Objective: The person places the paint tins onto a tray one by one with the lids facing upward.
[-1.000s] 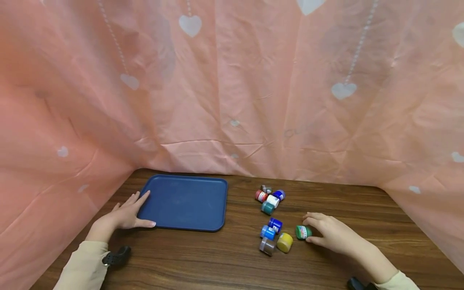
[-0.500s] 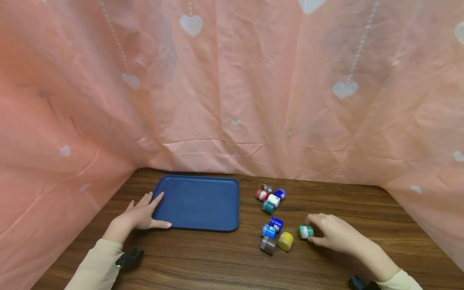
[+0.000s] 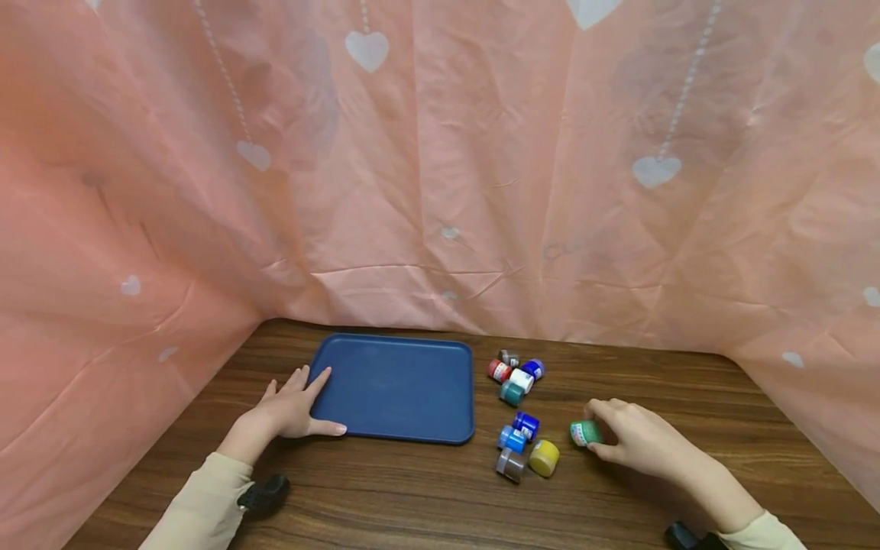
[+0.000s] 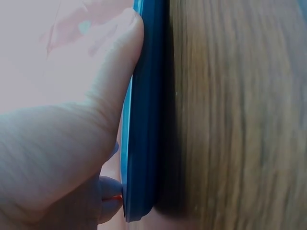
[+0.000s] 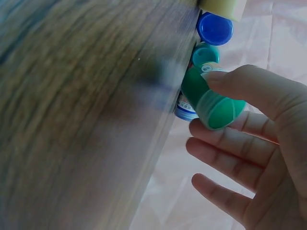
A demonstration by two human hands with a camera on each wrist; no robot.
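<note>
The right hand [image 3: 635,441] pinches a green jar [image 3: 584,433] between thumb and fingers, the jar just off the table [image 3: 412,489] at that hand's left. A cluster of other jars [image 3: 525,447] lies just beyond it, further left. The left hand [image 3: 292,409] lies flat with fingers straight, thumb along the near edge of a blue tray [image 3: 399,389], which sits on the table to its right.

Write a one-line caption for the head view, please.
Left hand rests on the blue tray's corner while the right hand pinches a green jar beside other small jars.
</note>
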